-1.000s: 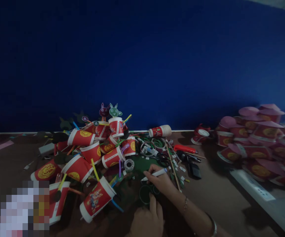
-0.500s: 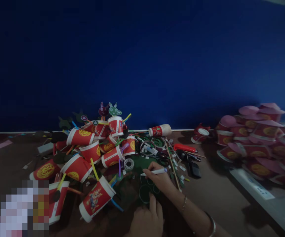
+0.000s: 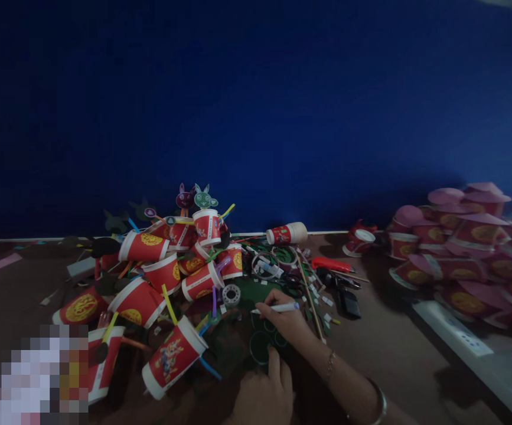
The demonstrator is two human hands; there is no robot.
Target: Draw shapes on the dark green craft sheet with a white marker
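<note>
In the lower middle lies a dark green sheet [image 3: 259,348] with pale outlines drawn on it, one a large circle and others smaller and rounded. My right hand [image 3: 284,321] is closed around a white marker [image 3: 286,307] with a bluish end, its tip pointing left at the sheet's upper part. Below it, my left hand [image 3: 265,394] rests on the sheet, fingers stretched out, one fingertip at the big circle's lower edge. A roll of tape [image 3: 231,295] lies just beyond the sheet, up and left of the marker.
Red paper cups [image 3: 160,273] with coloured straws pile up on the left. A cup stack [image 3: 286,234] lies by the blue wall [image 3: 256,118]. Rightward are a red-handled tool [image 3: 333,265], a black object [image 3: 349,303], pink-topped cups [image 3: 468,254] and a power strip [image 3: 463,342].
Almost nothing differs. Both hands keep their places on the sheet, and the marker stays in my right hand; the view has shifted very slightly.
</note>
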